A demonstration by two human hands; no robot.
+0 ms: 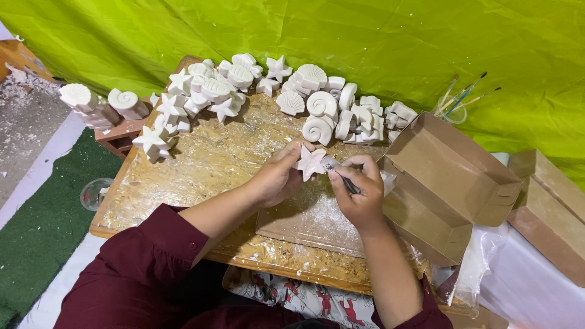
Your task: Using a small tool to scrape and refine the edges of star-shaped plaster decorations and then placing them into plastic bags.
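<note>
The left hand [277, 178] holds one white plaster starfish [311, 162] by its edge, fingers closed on it, above a flat brown cardboard sheet [304, 222] dusted with white powder. The right hand [359, 192] is clamped on one thin dark tool [347, 181], whose tip touches the starfish. Behind, on the rough wooden board [201, 164], lie many matte white casts [317, 103]: at least five stars, several ribbed fan shells and three or more spiral snail shells; an exact count is not possible. To the right stand two open brown cardboard boxes [451, 176], and four paintbrushes [466, 94] stand in one clear cup [452, 113].
</note>
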